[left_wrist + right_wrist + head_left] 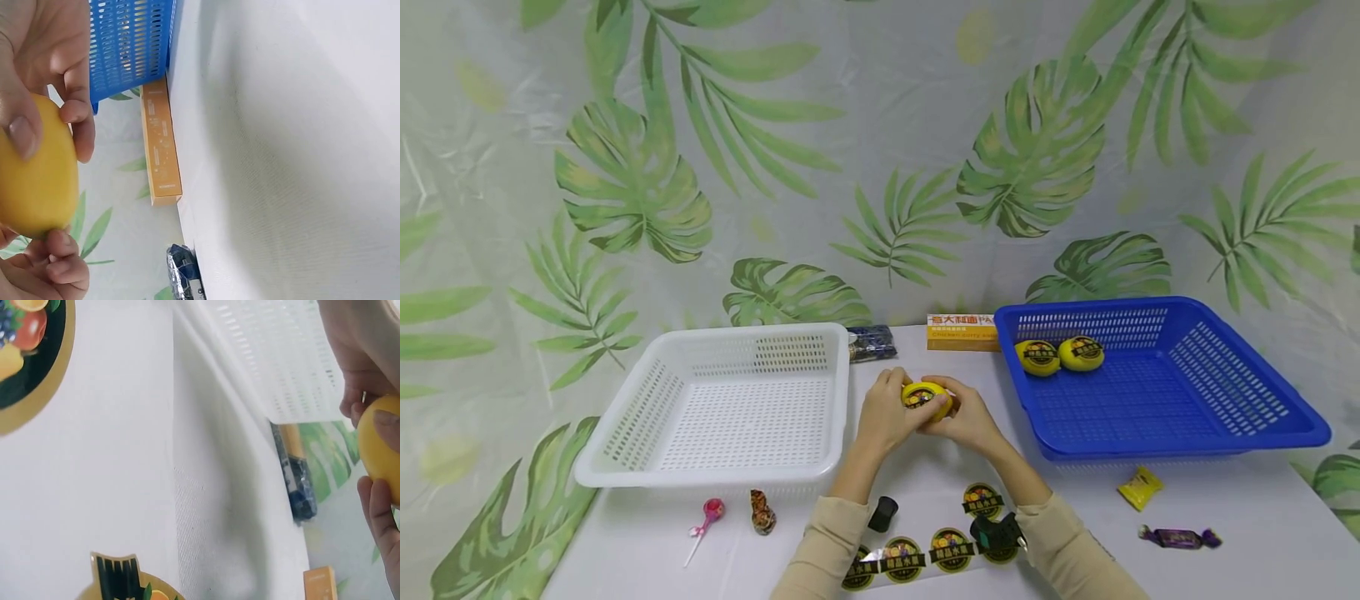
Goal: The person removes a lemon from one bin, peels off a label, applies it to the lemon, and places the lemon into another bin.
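Between both hands, above the table, a yellow lemon (943, 407) bears a round black-and-gold fruit sticker (919, 397) on its upper face. My left hand (883, 414) grips it from the left, with the thumb lying across the fruit near the sticker. On the other side my right hand (972, 423) holds it with curled fingers. Both wrist views show the lemon (40, 178) partly cut off by the frame edge, its sticker out of sight there. Two more stickered lemons (1081, 354) lie in the blue basket (1157, 450).
A white basket (711, 479) stands left. Behind are an orange-yellow box (962, 337) and a dark packet (872, 343). Several round stickers (952, 550) on a clear sheet and two black items lie near the forearms. A lollipop (713, 510) and wrapped sweets (1180, 538) lie in front.
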{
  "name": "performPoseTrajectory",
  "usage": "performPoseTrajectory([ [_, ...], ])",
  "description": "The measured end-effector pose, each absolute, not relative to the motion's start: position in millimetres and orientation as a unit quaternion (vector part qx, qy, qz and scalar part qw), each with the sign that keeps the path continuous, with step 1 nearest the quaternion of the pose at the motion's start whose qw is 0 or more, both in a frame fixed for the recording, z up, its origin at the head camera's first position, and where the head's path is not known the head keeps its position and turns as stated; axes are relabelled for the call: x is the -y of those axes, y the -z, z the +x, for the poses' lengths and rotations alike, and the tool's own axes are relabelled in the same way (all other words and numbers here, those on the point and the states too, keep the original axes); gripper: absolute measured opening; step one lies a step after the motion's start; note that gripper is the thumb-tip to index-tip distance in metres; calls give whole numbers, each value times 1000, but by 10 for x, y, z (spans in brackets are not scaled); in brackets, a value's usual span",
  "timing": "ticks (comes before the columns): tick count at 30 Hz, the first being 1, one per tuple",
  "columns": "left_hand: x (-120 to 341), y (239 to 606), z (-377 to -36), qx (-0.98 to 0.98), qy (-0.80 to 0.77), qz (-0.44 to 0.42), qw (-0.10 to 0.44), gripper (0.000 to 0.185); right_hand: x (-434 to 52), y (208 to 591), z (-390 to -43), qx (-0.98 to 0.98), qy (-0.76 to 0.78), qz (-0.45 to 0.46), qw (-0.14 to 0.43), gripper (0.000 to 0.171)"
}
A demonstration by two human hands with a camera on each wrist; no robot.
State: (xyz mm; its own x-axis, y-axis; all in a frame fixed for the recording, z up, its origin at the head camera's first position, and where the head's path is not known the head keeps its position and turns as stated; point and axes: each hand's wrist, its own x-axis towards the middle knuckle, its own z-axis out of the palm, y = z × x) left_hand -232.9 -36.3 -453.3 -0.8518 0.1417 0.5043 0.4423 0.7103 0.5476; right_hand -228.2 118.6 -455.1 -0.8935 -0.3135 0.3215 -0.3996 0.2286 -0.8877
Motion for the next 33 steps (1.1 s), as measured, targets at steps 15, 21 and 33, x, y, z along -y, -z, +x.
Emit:
performPoseTrajectory([
  [15, 358, 4521, -2415, 812, 506, -151, 247, 26, -1233, 4554, -2275, 755, -620, 211, 37, 66],
  [21, 324, 4563, -2395, 778, 531, -143, 303, 24, -1245, 4504, -2265, 752, -634, 177, 24, 68],
  [33, 358, 4613, -2313, 769, 559, -178, 254, 19, -1246, 4468, -2265, 741, -652, 162, -2, 68],
])
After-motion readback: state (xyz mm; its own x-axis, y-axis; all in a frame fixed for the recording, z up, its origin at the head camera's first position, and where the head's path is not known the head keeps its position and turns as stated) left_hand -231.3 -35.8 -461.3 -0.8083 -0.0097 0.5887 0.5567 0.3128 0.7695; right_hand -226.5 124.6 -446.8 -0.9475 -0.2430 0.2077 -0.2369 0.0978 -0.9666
